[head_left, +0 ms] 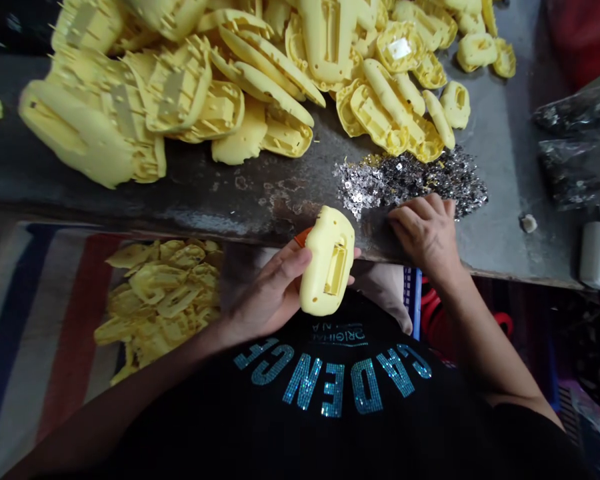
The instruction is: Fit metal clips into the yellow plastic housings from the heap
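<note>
"Well, what's the left hand (267, 297) doing?"

"Gripping a yellow plastic shell (329, 261) upright, thumb across its side, just off the edge of the table (195, 200). An orange piece (303, 237) shows behind the shell."

"And the right hand (425, 233)?"

"Palm down on the table, fingers curled, their tips touching a heap of metal bits (410, 180). Whether they're pinching any, I can't tell."

"What's around them?"

"A big pile of shells (100, 120) on the table, a smaller pile (160, 293) on a striped cloth (45, 320) at left."
</note>
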Tool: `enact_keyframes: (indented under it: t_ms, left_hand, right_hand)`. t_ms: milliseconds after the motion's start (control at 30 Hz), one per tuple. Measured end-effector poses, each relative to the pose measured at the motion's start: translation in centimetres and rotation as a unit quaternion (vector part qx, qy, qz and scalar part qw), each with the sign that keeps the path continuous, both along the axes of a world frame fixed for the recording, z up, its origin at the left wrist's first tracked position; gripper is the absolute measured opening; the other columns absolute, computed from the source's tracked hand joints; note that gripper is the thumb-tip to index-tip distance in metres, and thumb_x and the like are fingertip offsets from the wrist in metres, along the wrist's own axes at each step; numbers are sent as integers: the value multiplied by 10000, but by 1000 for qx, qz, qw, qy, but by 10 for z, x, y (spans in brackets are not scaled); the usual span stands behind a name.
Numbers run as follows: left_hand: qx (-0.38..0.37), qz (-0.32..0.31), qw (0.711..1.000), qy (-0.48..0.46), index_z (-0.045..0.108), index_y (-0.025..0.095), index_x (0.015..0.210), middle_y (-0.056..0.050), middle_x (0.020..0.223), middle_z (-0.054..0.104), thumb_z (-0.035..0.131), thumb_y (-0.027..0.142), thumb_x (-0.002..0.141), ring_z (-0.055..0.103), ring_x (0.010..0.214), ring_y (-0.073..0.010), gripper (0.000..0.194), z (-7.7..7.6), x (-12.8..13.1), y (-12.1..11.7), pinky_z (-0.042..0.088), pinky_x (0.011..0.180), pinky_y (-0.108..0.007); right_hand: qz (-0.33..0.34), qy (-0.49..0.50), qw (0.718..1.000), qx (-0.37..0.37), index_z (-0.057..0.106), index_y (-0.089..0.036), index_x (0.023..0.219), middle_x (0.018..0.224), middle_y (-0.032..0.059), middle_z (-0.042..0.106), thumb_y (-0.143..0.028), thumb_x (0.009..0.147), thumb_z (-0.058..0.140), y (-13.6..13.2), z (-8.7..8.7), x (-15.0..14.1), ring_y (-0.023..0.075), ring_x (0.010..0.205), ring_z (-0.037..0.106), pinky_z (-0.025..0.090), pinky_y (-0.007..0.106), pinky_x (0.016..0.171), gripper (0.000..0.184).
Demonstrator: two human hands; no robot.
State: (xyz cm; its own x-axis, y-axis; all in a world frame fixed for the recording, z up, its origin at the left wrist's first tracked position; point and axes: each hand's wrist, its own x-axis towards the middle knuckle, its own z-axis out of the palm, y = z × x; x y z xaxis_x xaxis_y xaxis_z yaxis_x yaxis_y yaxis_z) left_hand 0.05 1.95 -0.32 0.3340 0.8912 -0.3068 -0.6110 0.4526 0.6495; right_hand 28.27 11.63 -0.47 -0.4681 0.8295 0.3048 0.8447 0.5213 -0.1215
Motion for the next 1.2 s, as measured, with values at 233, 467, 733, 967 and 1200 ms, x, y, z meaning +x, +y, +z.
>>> enact_keyframes:
  t_ms: [233, 467, 733, 967, 1200]
  left_hand:
    - [7, 8, 1000, -5, 788, 171, 1493, -186, 1414, 883, 964, 667, 952, 860, 1260, -343, 755, -1, -2, 1, 742, 977, -383]
    - [-2, 17, 999, -41, 867, 199, 1384, -141, 1402, 896, 873, 626, 1045, 879, 1138, -291, 546, -5, 0, 3, 742, 963, -368]
    - [-6, -41, 995, -90, 811, 166, 1439, -174, 1304, 907, 874, 657, 1029, 889, 998, -303, 643, -7, 6, 2, 711, 822, -366]
    - [12, -125, 985, -119, 732, 251, 1575, -118, 1263, 889, 800, 693, 1071, 894, 898, -294, 674, -5, 10, 2, 635, 547, -273]
    - [-5, -126, 987, -96, 702, 212, 1598, -173, 1379, 857, 849, 661, 1040, 881, 959, -290, 732, -2, 15, -2, 668, 597, -278]
  right_hand:
    - [-49, 134, 990, -14, 854, -293, 1123, 1056, 39, 877, -331, 1149, 674, -11, 10, 22, 281, 1009, 710, 445, 470, 984, 186]
    - [-7, 43, 999, -16, 870, -304, 1122, 1067, 50, 856, -352, 1124, 746, 1, -7, 5, 313, 1070, 679, 419, 487, 985, 133]
    - [126, 196, 969, -75, 833, -300, 1157, 1030, 1, 877, -219, 1119, 790, -22, 36, -11, 228, 905, 797, 525, 416, 873, 99]
    - [229, 188, 952, -79, 788, -294, 1245, 1067, 32, 876, -160, 1108, 795, -39, 72, -22, 234, 922, 830, 640, 388, 847, 191]
    - [249, 94, 964, -19, 734, -247, 1273, 1054, 47, 832, -99, 1107, 781, -47, 79, -23, 227, 936, 780, 630, 367, 846, 227]
